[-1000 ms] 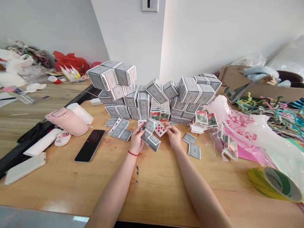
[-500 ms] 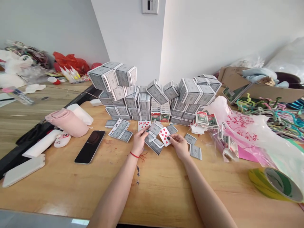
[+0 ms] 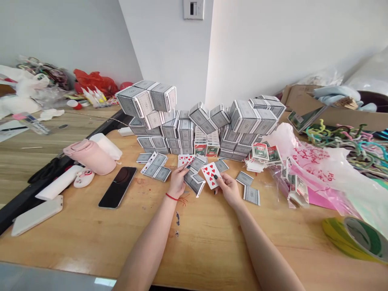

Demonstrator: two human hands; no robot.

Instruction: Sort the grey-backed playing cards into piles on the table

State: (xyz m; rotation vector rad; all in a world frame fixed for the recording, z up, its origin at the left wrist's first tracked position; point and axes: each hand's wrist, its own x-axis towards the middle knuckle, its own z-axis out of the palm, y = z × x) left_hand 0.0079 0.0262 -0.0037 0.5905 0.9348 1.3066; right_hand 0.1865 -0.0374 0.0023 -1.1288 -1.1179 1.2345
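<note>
My left hand, with a red string round the wrist, is closed on a cluster of folded grey-backed playing cards. Between the thumb and fingers of my right hand is a hearts playing card, its face towards me. A small gap separates this card from the cluster. Beyond my left fingertips lies another hearts card, partly covered. Loose folded cards lie on either side: a joined group on the left and a grey-backed card on the right.
Behind the hands stands a structure of card blocks. Left on the wooden table are a phone, a pink tumbler and a white mouse. Card boxes, a plastic bag and yellow tape lie right.
My right hand has drawn the hearts card slightly away from the cluster and turned it more upright. My left hand keeps its hold. The whole view has shifted a little.
</note>
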